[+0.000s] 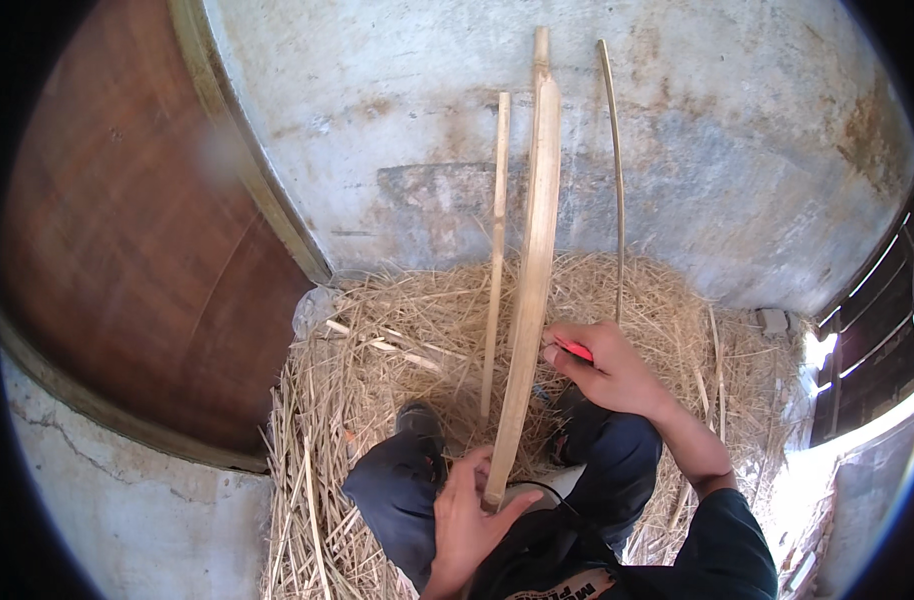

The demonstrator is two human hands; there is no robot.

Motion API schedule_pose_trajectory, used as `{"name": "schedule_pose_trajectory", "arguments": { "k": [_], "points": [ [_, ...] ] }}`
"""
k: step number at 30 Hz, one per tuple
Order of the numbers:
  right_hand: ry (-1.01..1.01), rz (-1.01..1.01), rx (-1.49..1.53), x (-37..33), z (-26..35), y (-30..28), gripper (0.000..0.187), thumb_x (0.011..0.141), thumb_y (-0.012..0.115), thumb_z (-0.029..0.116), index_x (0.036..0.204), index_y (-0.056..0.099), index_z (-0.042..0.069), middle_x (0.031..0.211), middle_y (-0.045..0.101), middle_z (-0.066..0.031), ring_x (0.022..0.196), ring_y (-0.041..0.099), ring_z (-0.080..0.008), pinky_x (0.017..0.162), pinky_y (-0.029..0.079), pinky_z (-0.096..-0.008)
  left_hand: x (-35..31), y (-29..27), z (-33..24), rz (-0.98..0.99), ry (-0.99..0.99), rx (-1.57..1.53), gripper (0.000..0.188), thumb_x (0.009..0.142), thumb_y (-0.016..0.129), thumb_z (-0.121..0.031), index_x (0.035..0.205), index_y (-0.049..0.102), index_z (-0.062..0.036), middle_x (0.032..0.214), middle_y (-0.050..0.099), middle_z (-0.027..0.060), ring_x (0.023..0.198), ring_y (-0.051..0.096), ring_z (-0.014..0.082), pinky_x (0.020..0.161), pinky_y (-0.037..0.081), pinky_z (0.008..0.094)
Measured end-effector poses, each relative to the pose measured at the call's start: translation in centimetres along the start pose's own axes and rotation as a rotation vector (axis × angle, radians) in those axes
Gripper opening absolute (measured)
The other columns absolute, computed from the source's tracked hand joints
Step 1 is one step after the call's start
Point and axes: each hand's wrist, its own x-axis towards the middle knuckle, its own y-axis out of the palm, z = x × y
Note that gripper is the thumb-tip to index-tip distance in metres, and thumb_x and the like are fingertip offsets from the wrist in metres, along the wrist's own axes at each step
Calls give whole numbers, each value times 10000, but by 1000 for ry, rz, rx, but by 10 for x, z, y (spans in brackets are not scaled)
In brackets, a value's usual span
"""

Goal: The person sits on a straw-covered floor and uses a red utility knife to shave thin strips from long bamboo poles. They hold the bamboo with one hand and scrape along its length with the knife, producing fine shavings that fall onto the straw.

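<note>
A long, pale split-bamboo pole stands slanted before me, its upper part near the wall. My left hand is at the pole's lower end, with the thumb spread away and the fingers stretched along its left side. The pole's end lies between thumb and fingers; how firmly they touch is unclear. Beside the pole's middle, my right hand is closed around a small red-handled tool. The tool's tip is hard to make out, close to the pole's right edge. My right forearm is by my knee.
Two thinner sticks, a left stick and a right stick, lean upright at the stained wall. Straw and shavings cover the floor around my boots. A brown wooden panel stands left; a slatted opening is right.
</note>
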Motion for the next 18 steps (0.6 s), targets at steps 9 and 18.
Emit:
{"name": "schedule_pose_trajectory", "arguments": {
  "k": [9, 18],
  "points": [
    [-229, 65, -211, 1, -10, -21, 265, 876, 685, 51, 1131, 757, 70, 922, 737, -207, 860, 707, -434, 729, 558, -466, -4, -16, -5, 13, -154, 11, 314, 994, 750, -128, 1276, 675, -11, 879, 739, 208, 646, 706, 297, 605, 549, 381],
    [100, -377, 206, -19, -69, -127, 190, 976, 667, 178, 1098, 796, 110, 887, 766, -45, 831, 712, -154, 714, 543, -361, -20, -105, 38, -351, -341, 81, 287, 1047, 675, -138, 1277, 674, 33, 703, 582, 10, 557, 442, 107, 513, 341, 290]
  ]
}}
